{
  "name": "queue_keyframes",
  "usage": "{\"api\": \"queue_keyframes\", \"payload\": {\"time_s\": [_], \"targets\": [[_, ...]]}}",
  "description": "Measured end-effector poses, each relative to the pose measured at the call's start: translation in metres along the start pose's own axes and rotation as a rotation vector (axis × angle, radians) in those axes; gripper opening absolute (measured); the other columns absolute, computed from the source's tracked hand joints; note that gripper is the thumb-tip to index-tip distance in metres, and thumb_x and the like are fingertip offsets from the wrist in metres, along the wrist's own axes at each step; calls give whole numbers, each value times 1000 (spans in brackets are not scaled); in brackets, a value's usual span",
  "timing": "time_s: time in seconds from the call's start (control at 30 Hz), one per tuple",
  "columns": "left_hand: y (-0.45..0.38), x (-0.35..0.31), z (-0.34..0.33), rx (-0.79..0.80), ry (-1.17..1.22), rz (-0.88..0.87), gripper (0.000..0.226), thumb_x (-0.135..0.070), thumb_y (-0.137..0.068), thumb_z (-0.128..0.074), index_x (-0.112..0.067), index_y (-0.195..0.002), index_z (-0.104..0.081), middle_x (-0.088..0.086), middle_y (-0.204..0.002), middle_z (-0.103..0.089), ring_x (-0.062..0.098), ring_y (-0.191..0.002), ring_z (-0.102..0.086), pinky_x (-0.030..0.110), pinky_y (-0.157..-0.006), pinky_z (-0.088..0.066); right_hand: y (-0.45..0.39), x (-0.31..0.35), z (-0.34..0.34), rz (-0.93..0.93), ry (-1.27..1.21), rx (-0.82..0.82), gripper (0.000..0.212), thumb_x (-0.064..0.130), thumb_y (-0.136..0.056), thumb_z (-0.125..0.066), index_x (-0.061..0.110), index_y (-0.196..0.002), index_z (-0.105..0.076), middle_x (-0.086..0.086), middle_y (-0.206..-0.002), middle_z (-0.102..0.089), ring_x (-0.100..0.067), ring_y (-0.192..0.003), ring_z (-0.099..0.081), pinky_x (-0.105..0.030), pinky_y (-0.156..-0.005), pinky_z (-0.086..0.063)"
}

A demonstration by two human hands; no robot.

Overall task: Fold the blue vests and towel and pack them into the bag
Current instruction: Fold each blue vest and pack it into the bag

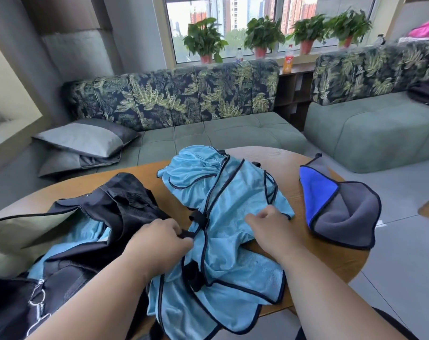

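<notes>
A crumpled pile of light blue mesh vests [223, 192] with black trim lies across the middle of the round wooden table [336, 263]. My left hand [163, 238] pinches a black strap at the pile's centre. My right hand [267, 220] grips a fold of blue fabric just to the right. An open black bag [105, 209] sits at the left with more light blue fabric [90, 231] inside it. A blue and grey towel [341, 207] lies loosely folded at the table's right side, apart from both hands.
A green sofa [220, 133] with leaf-print backrests stands behind the table, with grey pillows [81, 143] on its left end. Potted plants [262, 35] and bottles line the window sill. Grey tiled floor [402, 278] lies to the right.
</notes>
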State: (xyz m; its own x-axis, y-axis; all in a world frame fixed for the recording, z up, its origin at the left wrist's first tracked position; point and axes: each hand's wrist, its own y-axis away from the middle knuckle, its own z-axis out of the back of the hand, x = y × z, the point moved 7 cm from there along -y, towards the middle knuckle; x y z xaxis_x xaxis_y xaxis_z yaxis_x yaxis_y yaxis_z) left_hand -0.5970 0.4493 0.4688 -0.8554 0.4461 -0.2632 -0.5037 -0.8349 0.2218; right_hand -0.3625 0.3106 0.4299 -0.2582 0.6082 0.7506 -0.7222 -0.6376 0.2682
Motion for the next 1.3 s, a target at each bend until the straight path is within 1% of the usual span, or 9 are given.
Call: {"api": "queue_keyframes", "payload": {"time_s": [0.13,0.27,0.47,0.6,0.73,0.9,1.03,1.13,1.3], "targets": [[-22,-42,11,-138,142,-61,63,-60,-83,-61,-26,-135,-61,-3,-128,-62,20,-116,-60,36,-93,-52,-5,-9,0,-125,-209,-28,81,42,-88,-58,23,-161,-29,-7,-151,-39,-22,-103,-55,-41,-89,-49],[-64,-77,1,-98,375,-69,91,-64,-85,-70,-19,-158,-38,2,-153,-52,25,-138,-52,41,-112,-46,-5,-4,-11,-109,-366,103,41,32,-87,-63,27,-127,-58,3,-100,-66,-13,-85,-61,-40,-84,-54],[-83,-96,-23,-8,409,-87,50,-52,-93,-70,-16,-126,-62,-6,-89,-68,12,-76,-64,29,-66,-48,-8,-4,-16,-92,-324,209,22,33,-68,-58,14,-72,-49,-8,-74,-53,-30,-73,-50,-42,-72,-36],[-53,-89,-41,112,310,-219,8,-32,-94,-69,-29,-88,-67,-10,-71,-65,13,-66,-61,29,-61,-48,-15,-15,-9,-202,-453,202,30,41,-83,-56,11,-82,-58,-9,-80,-63,-29,-76,-57,-40,-74,-46],[-22,-68,-58,251,287,-246,31,-25,-90,-66,-46,-69,-58,-12,-59,-55,7,-55,-49,25,-56,-42,-35,-24,-9,-189,-506,150,41,53,-89,-62,21,-114,-70,-11,-114,-74,-29,-102,-71,-47,-100,-54],[-8,-58,-52,314,306,-118,17,-37,-82,-67,-22,-78,-59,-7,-70,-53,14,-65,-49,32,-64,-41,-33,-22,-28,-172,-500,204,33,42,-95,-67,21,-121,-66,2,-107,-72,-16,-86,-72,-33,-72,-51],[-28,-73,-44,275,398,-51,34,-46,-102,-58,-22,-124,-67,-4,-107,-63,20,-101,-62,32,-88,-47,-30,-22,-28,-165,-473,166,27,37,-95,-67,19,-115,-69,3,-95,-71,-14,-75,-68,-28,-62,-46],[-36,-74,-52,292,819,150,50,-58,-97,-65,-18,-128,-67,-4,-114,-71,19,-103,-68,34,-94,-54,-31,-23,-26,-164,-506,166,25,37,-95,-67,18,-111,-71,0,-85,-68,-15,-68,-59,-28,-56,-40],[-45,-90,-64,255,1184,57,27,-7,-102,-65,-10,-129,-69,13,-105,-80,31,-93,-78,42,-79,-65,-35,-30,-24,-232,-605,181,25,36,-95,-68,12,-99,-72,0,-68,-64,-13,-57,-48,-25,-49,-33]]}}
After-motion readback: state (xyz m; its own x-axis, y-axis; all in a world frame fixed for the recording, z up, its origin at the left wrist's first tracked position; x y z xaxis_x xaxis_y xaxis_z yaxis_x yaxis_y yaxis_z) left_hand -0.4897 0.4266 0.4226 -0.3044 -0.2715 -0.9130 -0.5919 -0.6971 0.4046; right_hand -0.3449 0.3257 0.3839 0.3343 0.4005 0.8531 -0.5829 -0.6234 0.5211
